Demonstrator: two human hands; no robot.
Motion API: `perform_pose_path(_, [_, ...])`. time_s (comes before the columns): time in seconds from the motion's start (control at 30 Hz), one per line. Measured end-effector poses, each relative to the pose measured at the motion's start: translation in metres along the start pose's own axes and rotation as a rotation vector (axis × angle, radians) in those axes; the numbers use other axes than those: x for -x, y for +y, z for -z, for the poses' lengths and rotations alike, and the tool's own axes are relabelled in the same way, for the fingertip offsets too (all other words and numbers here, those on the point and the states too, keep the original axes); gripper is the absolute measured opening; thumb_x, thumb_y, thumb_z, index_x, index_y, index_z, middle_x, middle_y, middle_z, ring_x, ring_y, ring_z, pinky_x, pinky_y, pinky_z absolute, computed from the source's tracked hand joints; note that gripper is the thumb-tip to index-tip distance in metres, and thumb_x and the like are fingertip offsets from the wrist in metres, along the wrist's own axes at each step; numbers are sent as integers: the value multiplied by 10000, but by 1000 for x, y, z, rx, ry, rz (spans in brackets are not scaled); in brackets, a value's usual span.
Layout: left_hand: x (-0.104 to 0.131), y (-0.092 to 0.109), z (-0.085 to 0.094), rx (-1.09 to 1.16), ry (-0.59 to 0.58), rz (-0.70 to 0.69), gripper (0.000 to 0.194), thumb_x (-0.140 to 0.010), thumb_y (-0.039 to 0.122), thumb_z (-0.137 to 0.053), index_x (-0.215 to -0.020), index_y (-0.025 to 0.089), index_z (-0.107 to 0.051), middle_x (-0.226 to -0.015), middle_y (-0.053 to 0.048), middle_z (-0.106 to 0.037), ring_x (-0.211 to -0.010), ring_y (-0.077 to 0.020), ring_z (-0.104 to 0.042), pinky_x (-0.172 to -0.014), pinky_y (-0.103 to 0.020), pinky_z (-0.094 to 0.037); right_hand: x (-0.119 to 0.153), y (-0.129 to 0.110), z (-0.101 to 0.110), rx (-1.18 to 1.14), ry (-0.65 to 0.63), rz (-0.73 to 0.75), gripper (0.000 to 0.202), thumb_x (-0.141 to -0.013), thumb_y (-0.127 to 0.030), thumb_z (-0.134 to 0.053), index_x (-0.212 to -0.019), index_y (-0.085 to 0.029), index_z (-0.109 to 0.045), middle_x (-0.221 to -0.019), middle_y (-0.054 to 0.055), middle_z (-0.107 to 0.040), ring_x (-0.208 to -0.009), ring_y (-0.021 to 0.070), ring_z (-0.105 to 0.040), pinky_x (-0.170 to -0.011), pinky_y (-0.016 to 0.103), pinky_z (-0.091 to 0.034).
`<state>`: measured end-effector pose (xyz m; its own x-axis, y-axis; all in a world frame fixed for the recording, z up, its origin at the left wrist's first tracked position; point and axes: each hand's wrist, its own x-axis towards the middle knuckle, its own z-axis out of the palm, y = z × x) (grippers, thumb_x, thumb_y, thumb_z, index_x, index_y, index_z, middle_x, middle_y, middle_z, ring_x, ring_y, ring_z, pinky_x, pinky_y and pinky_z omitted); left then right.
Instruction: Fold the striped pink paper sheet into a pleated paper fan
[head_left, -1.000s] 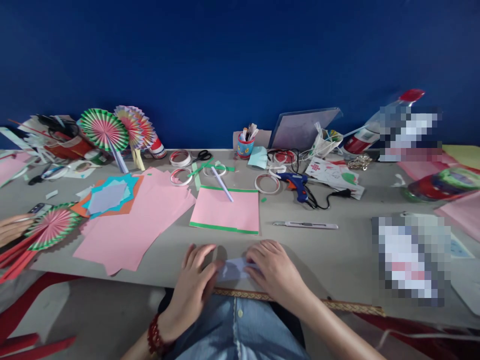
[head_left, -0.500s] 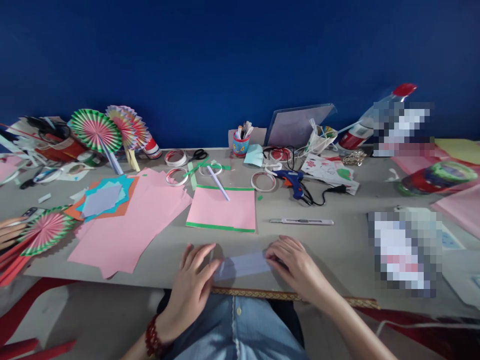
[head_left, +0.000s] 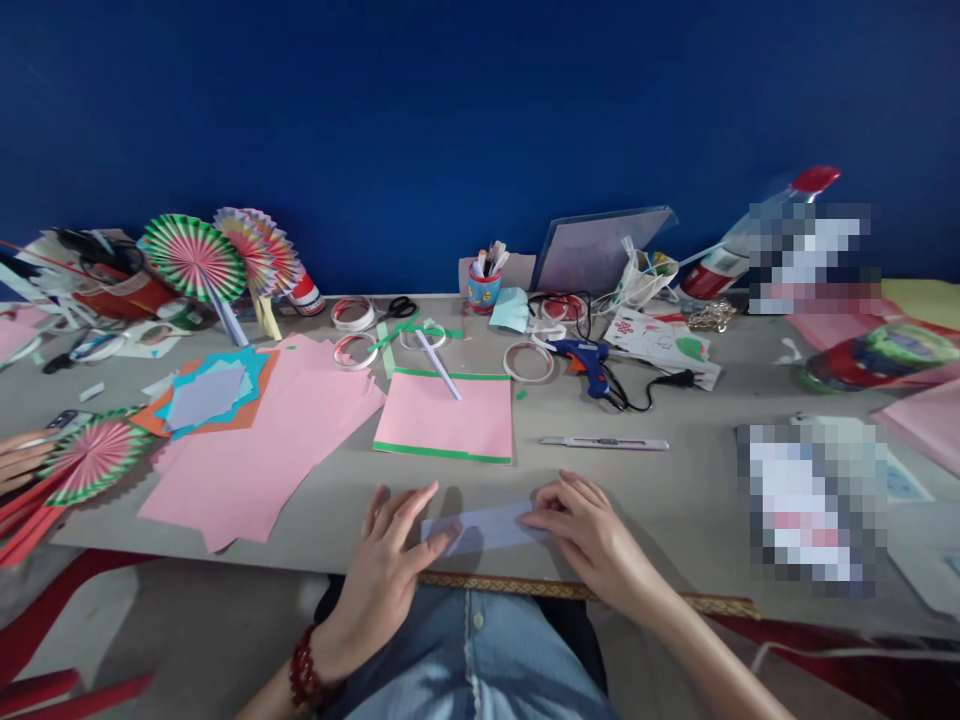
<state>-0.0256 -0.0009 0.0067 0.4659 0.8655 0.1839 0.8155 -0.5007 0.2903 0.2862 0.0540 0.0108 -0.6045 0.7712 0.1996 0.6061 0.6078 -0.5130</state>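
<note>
left hand (head_left: pixel 386 550) spread, thumb on lilac strip (head_left: pixel 487 530) at 9 o'clock // right hand (head_left: pixel 589 530) curled at 3, can't tell if pinching tbh

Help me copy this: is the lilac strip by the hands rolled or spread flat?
Spread flat: the lilac strip shows its broad face on the table, between left hand and right hand.

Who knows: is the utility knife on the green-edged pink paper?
No: the utility knife lies right of that paper, on the table.
</note>
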Motion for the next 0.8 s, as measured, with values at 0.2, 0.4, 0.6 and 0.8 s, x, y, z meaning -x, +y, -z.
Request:
perform_pose_path(0.2, [-4,3,1,-63,-117,-94,646,-930,27,-463,-1447,412,-497,-1684,-41,-131,-1456,-353,-343,-1154,-708,-244,0,2,-1,-13,-20,-8,471,-816,-6,-459,-1084,-276,-735,-1025,73,-618,-966,237,-601,-1086,574,-393])
perform_pose_path(0.4, [-3,4,4,-66,-121,-92,633,-906,-5,-439,-1425,342,-543,-1680,-30,-155,-1466,-336,-331,-1169,-671,-273,0,2,-1,-36,-17,-17,449,-828,-15,-471,-1072,-280,-739,-1012,72,-621,-963,239,-605,-1070,579,-400])
perform_pose_path(0.6, [11,5,6,-41,-122,-47,628,-908,0,-401,-1435,315,-532,-1660,-14,-239,-1477,-298,-314,-1189,-637,-272,0,4,-1,-46,-11,-14,460,-828,-25,-462,-1077,-289,-744,-1012,70,-627,-963,231,-607,-1083,573,-389])
perform_pose_path(0.8, [32,0,5,-106,-112,-58,662,-845,2,-429,-1451,256,-511,-1658,-62,-240,-1501,-309,-274,-1199,-612,-250,-1,4,-1,-52,-1,-6,436,-856,-49,-458,-1069,-290,-753,-1002,69,-630,-942,224,-610,-1077,560,-400])
